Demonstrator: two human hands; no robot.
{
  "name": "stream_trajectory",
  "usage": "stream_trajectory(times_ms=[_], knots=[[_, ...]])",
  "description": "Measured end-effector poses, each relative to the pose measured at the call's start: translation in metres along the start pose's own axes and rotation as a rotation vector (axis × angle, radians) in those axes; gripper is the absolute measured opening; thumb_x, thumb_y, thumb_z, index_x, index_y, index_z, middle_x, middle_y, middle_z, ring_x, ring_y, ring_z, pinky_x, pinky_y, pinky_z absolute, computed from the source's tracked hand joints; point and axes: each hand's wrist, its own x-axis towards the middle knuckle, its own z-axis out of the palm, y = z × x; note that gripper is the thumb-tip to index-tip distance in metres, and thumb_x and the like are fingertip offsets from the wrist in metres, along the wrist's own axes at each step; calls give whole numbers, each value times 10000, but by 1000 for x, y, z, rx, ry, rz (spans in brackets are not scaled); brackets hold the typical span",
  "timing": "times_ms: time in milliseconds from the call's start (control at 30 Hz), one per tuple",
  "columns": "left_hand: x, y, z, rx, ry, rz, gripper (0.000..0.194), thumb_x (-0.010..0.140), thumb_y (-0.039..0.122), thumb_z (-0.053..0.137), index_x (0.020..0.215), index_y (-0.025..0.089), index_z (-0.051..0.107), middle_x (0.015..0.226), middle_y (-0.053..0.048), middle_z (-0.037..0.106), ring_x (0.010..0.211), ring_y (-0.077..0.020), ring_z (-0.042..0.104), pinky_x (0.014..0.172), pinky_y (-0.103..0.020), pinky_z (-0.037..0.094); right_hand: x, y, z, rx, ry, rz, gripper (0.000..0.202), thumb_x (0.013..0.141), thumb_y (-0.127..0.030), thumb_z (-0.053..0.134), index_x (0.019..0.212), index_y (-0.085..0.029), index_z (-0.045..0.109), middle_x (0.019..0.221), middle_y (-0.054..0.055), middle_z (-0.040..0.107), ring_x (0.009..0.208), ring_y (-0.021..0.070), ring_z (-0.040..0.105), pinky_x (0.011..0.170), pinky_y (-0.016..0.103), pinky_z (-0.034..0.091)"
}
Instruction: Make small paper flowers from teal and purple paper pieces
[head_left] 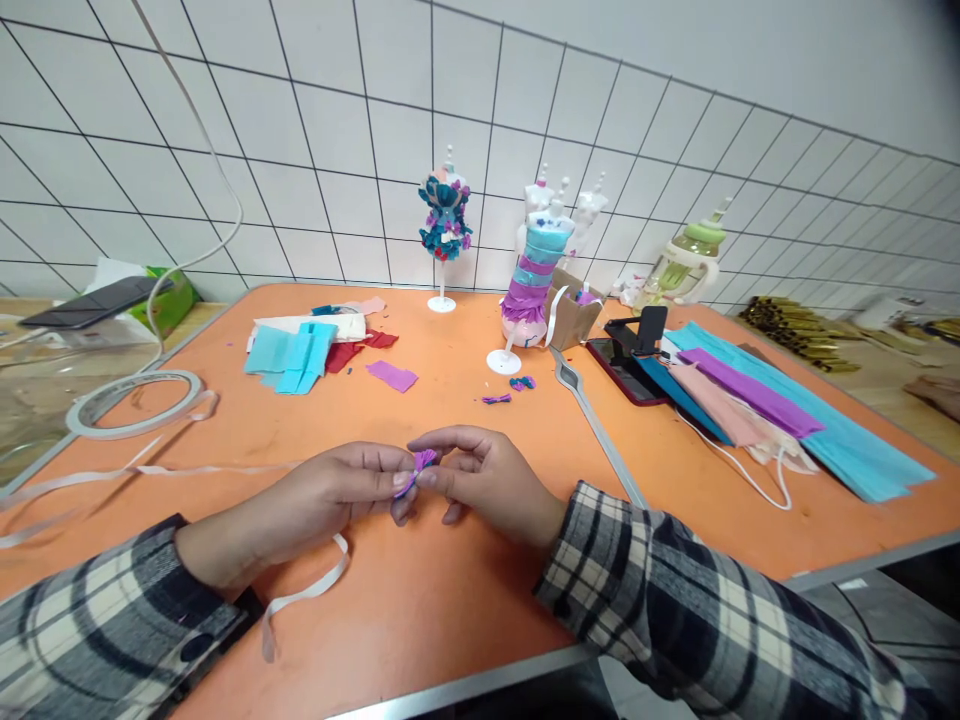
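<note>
My left hand [349, 480] and my right hand [495, 482] meet above the near middle of the table. Between their fingertips is a small gathered purple-and-blue crepe paper bow [425, 459], pinched from both sides; fingers partly cover it. A pale ribbon [311, 590] trails under my left wrist. Beyond my hands lie a purple-and-blue paper bow [523, 383] and a thin purple paper piece [496, 400]. A small dress form [534, 265] wrapped in blue and purple paper stands farther back. Another dress form [445, 220] is covered in teal and purple pieces.
The orange table [420, 620] carries light-blue paper [291, 355] and a purple scrap [391, 376]. A tape roll [135, 403] sits left. Folded paper strips [802, 420], a phone [626, 370] and a bottle [679, 265] are right. A tiled wall [315, 130] stands behind.
</note>
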Motion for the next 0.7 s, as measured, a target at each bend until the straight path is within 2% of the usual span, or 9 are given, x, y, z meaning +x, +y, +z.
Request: stream_trajectory(times_ms=[67,133,233,333,400,533,633,700], knots=[[-1,-2,-1,-41,-1,-43,228,879,398,664,768,216,744,701,-76,708,721,-233,676,717,-381,602,1,-1,-1,-71,1,-25,485,638,-517,901,926,-182,701,672,-50,616,498,89,572,452,220,505],[0,-3,-3,-33,100,-66,282,890,458,654,804,215,767,763,-91,742,751,-243,700,727,-387,617,2,-1,-2,-99,18,-37,467,640,-528,896,865,-185,671,605,-64,584,474,91,559,437,214,485],[1,0,-6,160,213,-13,357,901,542,642,889,216,789,928,-106,791,862,-264,727,758,-386,626,3,0,-5,-122,57,-57,445,666,-524,882,849,-197,642,566,-85,547,438,79,515,424,212,484],[1,6,-6,350,203,85,270,851,479,717,912,227,793,965,-75,802,923,-252,736,840,-369,606,4,1,-7,-142,74,-66,421,695,-514,868,853,-202,633,554,-101,502,415,69,475,407,209,484],[1,8,-5,389,231,112,219,846,430,716,876,224,785,935,-60,798,902,-235,738,853,-355,593,4,1,-8,-134,63,-65,422,698,-499,870,866,-203,622,604,-94,521,432,64,480,399,201,480],[2,9,3,451,265,107,214,846,410,686,822,211,762,878,-51,786,850,-225,730,813,-335,588,3,-1,-7,-101,52,-100,584,617,-424,932,1072,-227,624,892,-41,634,524,62,528,412,215,514],[6,11,7,520,279,108,246,851,440,675,820,212,763,868,-53,789,839,-226,732,805,-330,591,5,1,-8,-160,29,-92,446,694,-460,880,986,-200,664,738,-54,589,512,77,526,447,222,508],[4,13,2,599,344,122,315,858,505,668,920,218,782,928,-69,801,868,-240,738,798,-336,599,7,4,-12,-203,24,-66,341,783,-470,807,923,-194,664,650,-61,556,512,91,518,478,231,501]])
